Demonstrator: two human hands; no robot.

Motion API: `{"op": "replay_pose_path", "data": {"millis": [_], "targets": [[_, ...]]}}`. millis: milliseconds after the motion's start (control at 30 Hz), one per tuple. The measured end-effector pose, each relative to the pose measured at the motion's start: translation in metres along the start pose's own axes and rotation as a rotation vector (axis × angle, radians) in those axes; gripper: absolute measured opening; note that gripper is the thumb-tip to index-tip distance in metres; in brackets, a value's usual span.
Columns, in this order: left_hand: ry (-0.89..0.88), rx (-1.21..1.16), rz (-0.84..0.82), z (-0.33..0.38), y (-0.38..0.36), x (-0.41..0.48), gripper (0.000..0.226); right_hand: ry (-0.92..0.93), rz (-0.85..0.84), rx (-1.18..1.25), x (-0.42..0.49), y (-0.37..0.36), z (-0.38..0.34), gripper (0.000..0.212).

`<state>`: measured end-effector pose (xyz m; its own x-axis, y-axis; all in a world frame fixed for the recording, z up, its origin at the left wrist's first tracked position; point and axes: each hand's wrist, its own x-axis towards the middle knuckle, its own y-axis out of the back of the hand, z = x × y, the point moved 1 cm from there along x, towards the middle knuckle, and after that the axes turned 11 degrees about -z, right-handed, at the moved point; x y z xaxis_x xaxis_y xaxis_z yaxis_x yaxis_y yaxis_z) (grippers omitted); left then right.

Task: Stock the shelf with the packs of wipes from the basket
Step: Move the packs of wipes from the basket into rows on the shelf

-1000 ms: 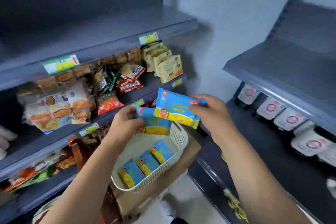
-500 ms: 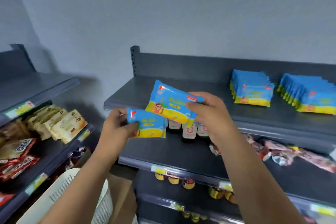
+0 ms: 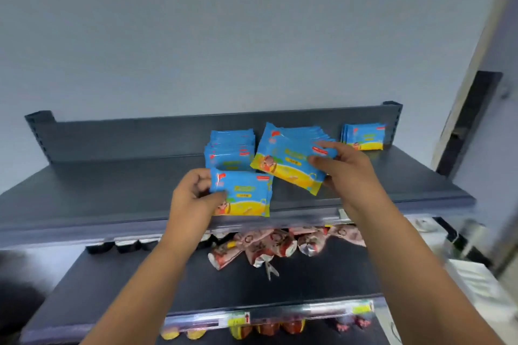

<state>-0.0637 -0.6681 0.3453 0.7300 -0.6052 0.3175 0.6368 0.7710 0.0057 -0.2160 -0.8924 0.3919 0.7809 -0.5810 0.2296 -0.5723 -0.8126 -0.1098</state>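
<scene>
Blue-and-yellow film wraps both packs, each with a red tab at a top corner and a small cartoon figure low on the front. The wrappers look flat, soft and slippery.

The left pack (image 3: pixel 244 194) hangs over the front edge of the shelf (image 3: pixel 112 190). The left hand (image 3: pixel 193 199) pinches its left end, thumb across the face and fingers curled behind. The right pack (image 3: pixel 288 165) is further in over the shelf and tilted. The right hand (image 3: pixel 347 173) clamps its right end, thumb on the front and fingers along the top.

Toward the back of the shelf stand three rows of like packs. The left row (image 3: pixel 229 148) is just behind the left pack, the middle row (image 3: pixel 302 133) is behind the right pack, and the end row (image 3: pixel 364 137) is at the shelf's right end against its back panel. The basket is out of view.

The step in hand looks like setting each pack at the front of a row. To do it well, level the right pack first. Then land each bottom edge on the shelf, lean the pack face-out against its row, and let go only once it is propped. Film this slick could slide forward off the edge.

Below the shelf lie pink pouches (image 3: pixel 269 244). Lower goods are too blurred to name.
</scene>
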Motion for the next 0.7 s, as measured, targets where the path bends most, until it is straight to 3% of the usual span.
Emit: {"op": "replay_pose_path", "data": {"millis": [367,700], "targets": [[-0.008,-0.017,-0.099,-0.008,-0.249,0.073,0.030,0.066,0.111,-0.080,0.058,0.219,-0.050,0.022],[0.085,0.010,-0.118,-0.033,-0.361,0.143,0.030,0.069,0.164,-0.054,0.080,0.307,-0.043,0.023]]}}
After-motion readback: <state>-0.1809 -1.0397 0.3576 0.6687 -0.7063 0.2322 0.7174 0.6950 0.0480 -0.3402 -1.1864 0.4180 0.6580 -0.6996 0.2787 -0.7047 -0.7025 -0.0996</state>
